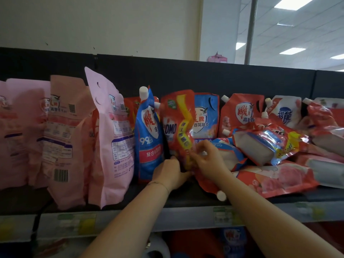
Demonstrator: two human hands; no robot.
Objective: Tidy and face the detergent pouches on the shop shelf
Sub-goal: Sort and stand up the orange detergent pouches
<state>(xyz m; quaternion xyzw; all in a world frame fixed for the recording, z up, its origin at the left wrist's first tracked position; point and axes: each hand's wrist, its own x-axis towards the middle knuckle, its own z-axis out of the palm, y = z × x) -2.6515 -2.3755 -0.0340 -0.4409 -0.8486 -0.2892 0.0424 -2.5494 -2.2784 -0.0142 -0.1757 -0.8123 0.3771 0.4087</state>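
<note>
Standing upright mid-shelf, the red OMO pouch (pixel 177 123) has both hands down at its bottom end. The left hand (pixel 170 174) is curled round the lower left edge and the right hand (pixel 208 161) is pinching the front near the lower right. A blue pouch (pixel 149 136) touches it on the left, with pink bags (pixel 109 136) beyond. On the right, a messy heap of pouches (pixel 268 144) lies flat on the shelf (pixel 186 199).

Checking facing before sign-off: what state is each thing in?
OMO pouch: upright, front out.
Left hand: grips OMO pouch low.
Right hand: pinches its front.
Blue pouch: upright, capped, front out.
Pink pouches: standing, backs out.
Pouches on right: toppled, heaped.
</note>
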